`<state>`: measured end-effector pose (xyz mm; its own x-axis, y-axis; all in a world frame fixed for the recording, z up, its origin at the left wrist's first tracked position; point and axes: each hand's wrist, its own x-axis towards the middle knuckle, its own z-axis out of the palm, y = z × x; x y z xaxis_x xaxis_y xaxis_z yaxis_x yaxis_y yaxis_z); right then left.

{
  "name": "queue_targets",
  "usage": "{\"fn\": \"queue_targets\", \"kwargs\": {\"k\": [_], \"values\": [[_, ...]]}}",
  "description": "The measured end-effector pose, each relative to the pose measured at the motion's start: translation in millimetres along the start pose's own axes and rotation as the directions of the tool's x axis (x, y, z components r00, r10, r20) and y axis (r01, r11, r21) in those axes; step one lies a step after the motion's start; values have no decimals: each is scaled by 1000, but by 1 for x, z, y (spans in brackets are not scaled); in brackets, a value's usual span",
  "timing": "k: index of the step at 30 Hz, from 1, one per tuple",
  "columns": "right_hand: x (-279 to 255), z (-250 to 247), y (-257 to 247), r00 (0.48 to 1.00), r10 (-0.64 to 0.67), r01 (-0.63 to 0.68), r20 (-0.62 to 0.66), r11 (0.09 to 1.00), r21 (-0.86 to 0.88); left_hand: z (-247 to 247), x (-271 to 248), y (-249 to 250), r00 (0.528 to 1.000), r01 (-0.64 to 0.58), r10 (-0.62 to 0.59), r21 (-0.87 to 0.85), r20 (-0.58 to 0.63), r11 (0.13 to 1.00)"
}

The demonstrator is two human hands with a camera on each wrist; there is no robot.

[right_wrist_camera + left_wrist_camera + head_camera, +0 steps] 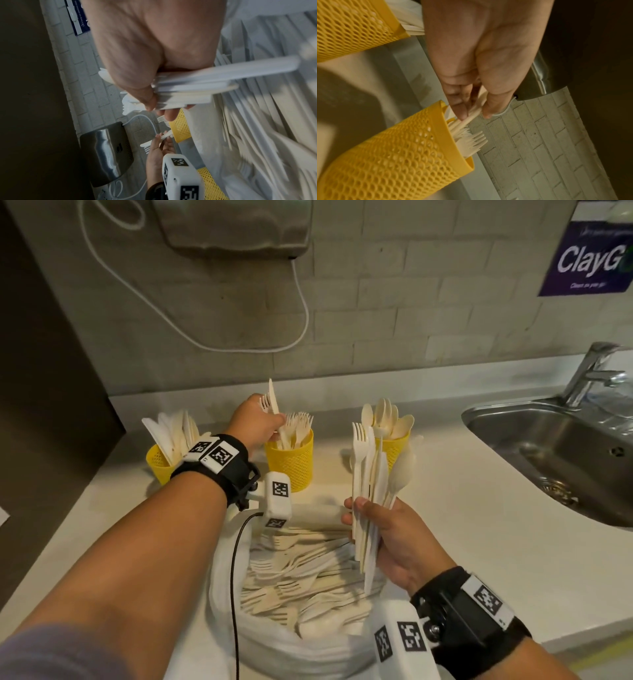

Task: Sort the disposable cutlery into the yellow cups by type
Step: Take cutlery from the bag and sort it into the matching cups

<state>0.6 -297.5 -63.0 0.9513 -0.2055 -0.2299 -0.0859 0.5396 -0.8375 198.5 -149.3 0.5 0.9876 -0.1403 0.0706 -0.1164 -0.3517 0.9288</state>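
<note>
Three yellow mesh cups stand on the white counter: a left cup [158, 462] with knives, a middle cup [291, 460] with forks and a right cup [394, 448] with spoons. My left hand [260, 419] pinches a fork and a knife [270, 398] just above the middle cup's [412, 152] rim, their lower ends [475, 114] at the forks [471, 140] in it. My right hand [387, 534] grips a mixed bundle of cutlery [371, 491] upright in front of the right cup; the same bundle [197, 86] shows in the right wrist view.
A white plastic bag [274, 642] full of loose cutlery [308, 577] lies at the counter's front. A steel sink [561, 457] with a tap [592, 371] is at the right. A steel hand dryer [236, 227] with a white cord hangs on the brick wall.
</note>
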Motion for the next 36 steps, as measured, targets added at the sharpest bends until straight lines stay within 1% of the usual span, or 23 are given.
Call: {"fn": "queue_targets", "kwargs": {"k": [3, 6, 9, 11, 12, 14, 16, 18, 19, 21, 22, 23, 24, 25, 27, 30, 33, 34, 35, 36], "values": [[0, 2, 0, 1000, 4, -4, 7, 1000, -9, -1, 0, 0, 999, 11, -10, -32, 37, 999], [1, 3, 0, 1000, 13, -12, 9, 1000, -5, -5, 1, 0, 1000, 12, -12, -21, 19, 1000], [1, 2, 1, 1000, 16, -16, 7, 1000, -5, -8, 3, 0, 996, -85, 90, 162, -23, 983], [1, 2, 1, 1000, 11, -11, 9, 1000, -5, -8, 1, 2, 992, -121, 128, 215, -19, 969], [1, 1, 1, 1000, 9, -9, 10, 1000, -3, -7, 1, 3, 992, -121, 126, 194, -16, 974], [1, 1, 1, 1000, 8, -8, 11, 1000, -1, -8, -2, 7, 993, -108, 111, 65, -38, 992], [2, 1, 1, 1000, 8, -8, 12, 1000, 3, -19, -6, 16, 981, -154, 142, -88, -134, 984], [3, 3, 1, 1000, 9, -10, 23, 1000, 7, -45, -14, 28, 945, -260, 208, -198, -252, 945], [4, 5, 1, 1000, 10, -10, 28, 1000, 5, -63, -18, 32, 914, -320, 252, -182, -319, 930], [5, 9, 3, 999, 14, -14, 39, 1000, 3, -101, -28, 34, 834, -381, 318, -54, -450, 923], [6, 11, 4, 999, 16, -16, 48, 1000, 4, -118, -33, 30, 796, -374, 333, 23, -505, 927], [6, 14, 5, 998, 20, -20, 58, 1000, 5, -130, -39, 26, 769, -343, 343, 104, -539, 933], [7, 18, 7, 997, 26, -26, 68, 1000, 5, -139, -44, 20, 755, -294, 348, 188, -556, 937], [8, 21, 9, 996, 32, -32, 78, 999, 5, -143, -48, 12, 754, -239, 352, 266, -555, 934], [9, 26, 13, 995, 37, -38, 94, 999, 5, -144, -47, -6, 778, -150, 355, 395, -518, 906], [11, 30, 16, 992, 37, -38, 117, 999, 13, -138, -36, -35, 846, -49, 301, 498, -440, 866], [10, 31, 15, 991, 44, -43, 124, 999, -10, -132, -28, -58, 927, 44, 206, 636, -314, 770], [10, 32, 15, 991, 49, -46, 125, 999, -23, -131, -29, -62, 939, 63, 184, 670, -292, 739], [10, 32, 15, 991, 51, -48, 123, 998, -35, -130, -32, -63, 933, 82, 188, 689, -307, 720], [10, 32, 15, 991, 53, -49, 123, 998, -40, -129, -38, -59, 906, 92, 224, 685, -358, 723]]}}
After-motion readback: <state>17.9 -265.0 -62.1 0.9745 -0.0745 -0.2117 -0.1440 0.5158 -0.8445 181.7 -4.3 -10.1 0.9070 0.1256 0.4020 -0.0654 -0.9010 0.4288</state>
